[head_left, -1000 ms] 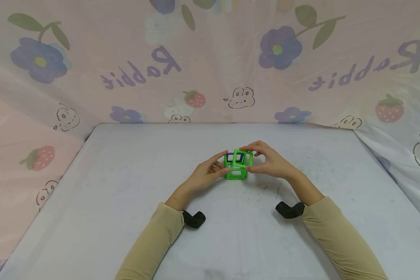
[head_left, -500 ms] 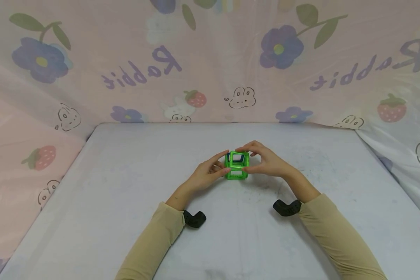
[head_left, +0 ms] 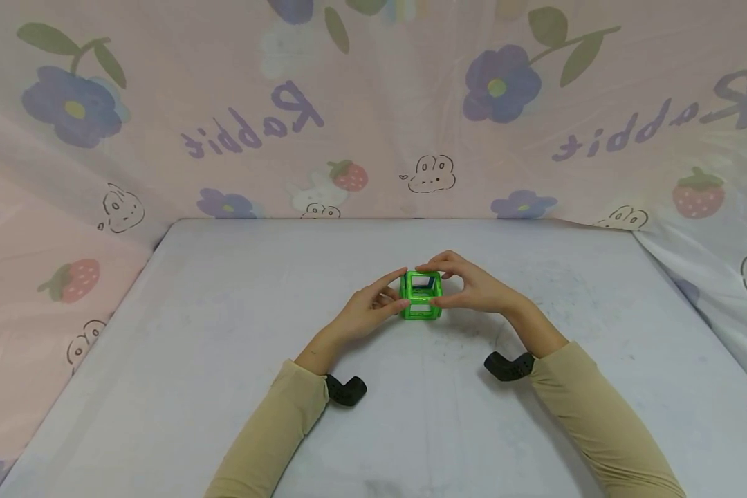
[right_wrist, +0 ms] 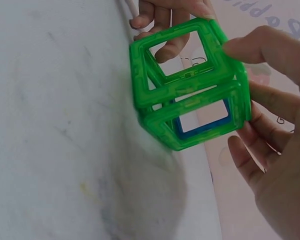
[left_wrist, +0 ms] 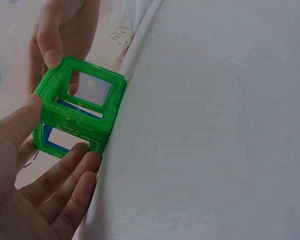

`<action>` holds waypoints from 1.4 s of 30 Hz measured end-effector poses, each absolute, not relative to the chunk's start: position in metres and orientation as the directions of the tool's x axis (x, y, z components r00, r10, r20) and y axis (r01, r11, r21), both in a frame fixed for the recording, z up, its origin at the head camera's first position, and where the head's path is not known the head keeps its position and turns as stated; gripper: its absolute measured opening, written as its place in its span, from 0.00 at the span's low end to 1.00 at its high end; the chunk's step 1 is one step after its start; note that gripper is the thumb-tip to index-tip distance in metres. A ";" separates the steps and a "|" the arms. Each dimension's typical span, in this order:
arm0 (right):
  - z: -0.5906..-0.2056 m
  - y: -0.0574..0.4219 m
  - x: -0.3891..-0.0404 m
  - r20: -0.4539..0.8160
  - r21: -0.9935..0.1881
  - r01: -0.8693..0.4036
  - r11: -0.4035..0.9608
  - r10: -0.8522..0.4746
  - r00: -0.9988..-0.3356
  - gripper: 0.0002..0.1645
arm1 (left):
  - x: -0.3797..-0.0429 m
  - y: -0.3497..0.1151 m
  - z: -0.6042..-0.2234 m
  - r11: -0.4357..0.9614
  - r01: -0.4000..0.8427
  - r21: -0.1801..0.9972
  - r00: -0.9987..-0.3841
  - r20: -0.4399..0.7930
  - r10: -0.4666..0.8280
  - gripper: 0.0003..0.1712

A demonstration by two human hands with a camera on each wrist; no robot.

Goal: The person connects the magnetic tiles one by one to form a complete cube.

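Note:
A small cube of square magnetic tiles [head_left: 420, 301] stands on the table, mostly green, with one blue tile [right_wrist: 208, 128] on its far side. My left hand [head_left: 367, 311] steadies the left side between thumb and fingers. On top lies a green magnetic tile [head_left: 438, 285], which my right hand [head_left: 473, 285] pinches by its near and far edges. Seen from the left wrist, both thumbs touch the cube's upper near edge [left_wrist: 47, 97]. A narrow gap shows between the near tile and the right-hand tile [right_wrist: 192, 145] in the right wrist view.
The white tabletop [head_left: 236, 290] spreads around the cube. Behind and beside it hangs a pink printed curtain [head_left: 373, 124]. Black angled pieces [head_left: 346, 391] stick out from both wrists at the sleeve cuffs.
My right hand has moved left and laid the green tile, earlier tilted above the cube, flat over its top. The left hand has stayed on the cube's left side.

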State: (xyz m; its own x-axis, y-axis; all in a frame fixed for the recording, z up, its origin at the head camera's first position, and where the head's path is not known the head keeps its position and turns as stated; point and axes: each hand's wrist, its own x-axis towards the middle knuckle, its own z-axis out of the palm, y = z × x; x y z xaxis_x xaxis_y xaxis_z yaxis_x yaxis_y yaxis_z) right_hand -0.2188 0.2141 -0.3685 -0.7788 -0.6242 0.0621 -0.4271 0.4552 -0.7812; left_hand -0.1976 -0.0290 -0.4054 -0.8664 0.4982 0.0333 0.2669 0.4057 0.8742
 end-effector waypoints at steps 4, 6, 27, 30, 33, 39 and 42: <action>-0.369 0.215 -0.219 0.057 -0.795 -0.414 0.443 -0.626 -0.778 0.35 | -0.196 -0.028 -0.404 0.408 0.255 0.877 -0.869 0.023 0.493 0.35; -0.369 0.215 -0.219 0.057 -0.801 -0.410 0.436 -0.626 -0.778 0.35 | -0.194 -0.028 -0.400 0.409 0.250 0.878 -0.869 0.017 0.494 0.35; -0.372 0.218 -0.221 0.086 -0.795 -0.424 0.434 -0.610 -0.787 0.31 | -0.177 -0.029 -0.368 0.403 0.269 0.875 -0.850 0.018 0.527 0.33; -0.373 0.218 -0.222 0.087 -0.798 -0.426 0.427 -0.617 -0.782 0.31 | -0.177 -0.028 -0.368 0.405 0.265 0.875 -0.852 0.016 0.524 0.33; -0.374 0.219 -0.224 0.093 -0.799 -0.432 0.418 -0.625 -0.775 0.31 | -0.177 -0.028 -0.367 0.406 0.266 0.875 -0.852 0.016 0.524 0.33; -0.375 0.219 -0.225 0.101 -0.795 -0.447 0.410 -0.638 -0.764 0.30 | -0.177 -0.029 -0.368 0.397 0.261 0.880 -0.848 0.013 0.529 0.33; -0.375 0.220 -0.226 0.097 -0.792 -0.452 0.410 -0.646 -0.757 0.30 | -0.178 -0.029 -0.369 0.382 0.247 0.890 -0.844 0.004 0.536 0.34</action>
State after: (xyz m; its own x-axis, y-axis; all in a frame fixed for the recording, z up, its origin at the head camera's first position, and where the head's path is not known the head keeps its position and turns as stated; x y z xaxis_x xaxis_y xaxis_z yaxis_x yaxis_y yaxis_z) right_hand -0.2256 0.2195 -0.3750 -0.7568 -0.6463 0.0975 -0.4521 0.4099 -0.7922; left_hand -0.1778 -0.0287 -0.3685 -0.8440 0.5364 0.0035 0.2468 0.3825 0.8904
